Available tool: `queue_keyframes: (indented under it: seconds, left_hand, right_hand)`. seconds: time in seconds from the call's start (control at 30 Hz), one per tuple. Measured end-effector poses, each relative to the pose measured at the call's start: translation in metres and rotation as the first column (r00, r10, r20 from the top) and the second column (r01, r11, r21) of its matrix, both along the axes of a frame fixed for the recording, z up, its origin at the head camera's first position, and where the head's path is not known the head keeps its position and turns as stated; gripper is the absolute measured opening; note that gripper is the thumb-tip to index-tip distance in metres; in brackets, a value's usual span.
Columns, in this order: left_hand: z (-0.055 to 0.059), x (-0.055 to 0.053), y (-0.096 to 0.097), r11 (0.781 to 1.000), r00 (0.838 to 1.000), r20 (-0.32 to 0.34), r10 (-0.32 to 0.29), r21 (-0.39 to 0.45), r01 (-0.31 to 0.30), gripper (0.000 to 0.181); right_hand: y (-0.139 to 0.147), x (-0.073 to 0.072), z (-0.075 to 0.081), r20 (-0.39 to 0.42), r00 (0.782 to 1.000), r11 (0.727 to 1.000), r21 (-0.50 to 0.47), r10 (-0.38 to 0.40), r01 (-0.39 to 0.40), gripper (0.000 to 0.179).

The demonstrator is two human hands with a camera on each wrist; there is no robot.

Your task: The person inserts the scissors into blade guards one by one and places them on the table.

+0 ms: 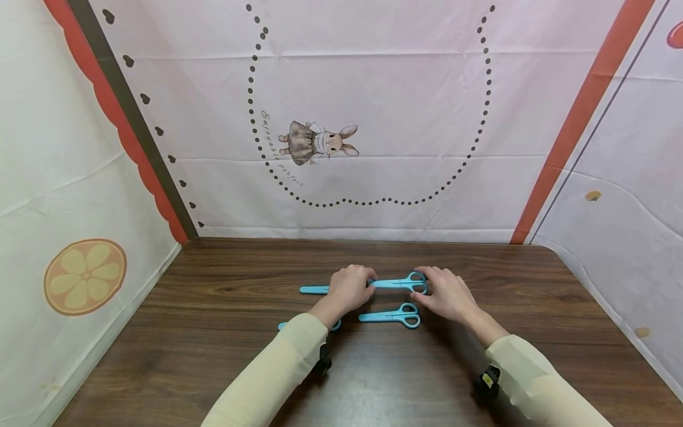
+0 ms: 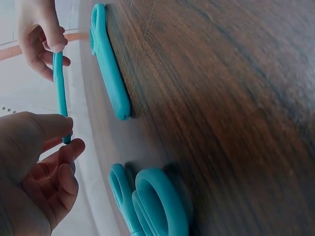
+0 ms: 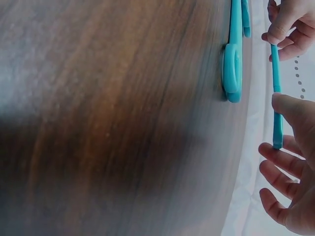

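Observation:
My left hand [image 1: 349,290] and right hand [image 1: 445,293] hold one pair of light-blue scissors [image 1: 392,284] between them, above the far half of the table. The left thumb and fingers pinch the blunt blade end, while the right hand grips the finger loops. Seen edge-on in the left wrist view, the held scissors [image 2: 60,91] look like a thin bar. A matching pair [image 1: 389,316] lies nearer me, loops to the right. Beyond my left wrist lies another pair [image 1: 313,290], its loops hidden by that hand. The left forearm partly covers a third lying pair [image 1: 336,325].
The dark wood-grain table [image 1: 213,356] ends at a white printed cloth [image 1: 405,118] behind it. More printed cloth hangs at the left [image 1: 80,196] and right sides. Dark wrist cameras sit beneath both sleeves.

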State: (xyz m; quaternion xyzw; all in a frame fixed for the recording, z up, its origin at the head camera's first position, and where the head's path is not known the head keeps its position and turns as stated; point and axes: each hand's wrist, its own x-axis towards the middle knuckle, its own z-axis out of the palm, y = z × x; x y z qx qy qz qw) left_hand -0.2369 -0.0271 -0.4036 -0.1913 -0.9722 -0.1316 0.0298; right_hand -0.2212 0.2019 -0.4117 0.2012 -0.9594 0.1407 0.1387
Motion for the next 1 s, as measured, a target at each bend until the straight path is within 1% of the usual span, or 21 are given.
queue_keyframes:
  seconds: [0.27,0.53,0.8,1.0]
  left_hand:
    - [-0.002,-0.005,0.004,1.0,1.0,0.02,0.008,-0.016,-0.007,0.02]
    - [-0.004,-0.006,0.01,1.0,0.998,0.066,-0.001,-0.009,0.001,0.02]
    - [-0.006,-0.007,0.017,1.0,0.997,0.071,0.003,-0.021,-0.001,0.019]
    - [-0.007,-0.007,0.02,1.0,0.998,0.069,-0.006,-0.02,0.007,0.019]
  right_hand:
    - [0.003,0.0,-0.002,0.038,0.999,1.0,0.008,-0.015,0.015,0.055]
    - [0.007,-0.002,-0.003,0.059,0.998,1.0,0.022,-0.011,0.009,0.053]
    - [0.012,-0.003,-0.005,0.076,0.997,1.0,0.021,-0.016,0.014,0.05]
    - [0.014,-0.002,-0.006,0.059,0.998,0.999,0.032,-0.019,0.017,0.049]
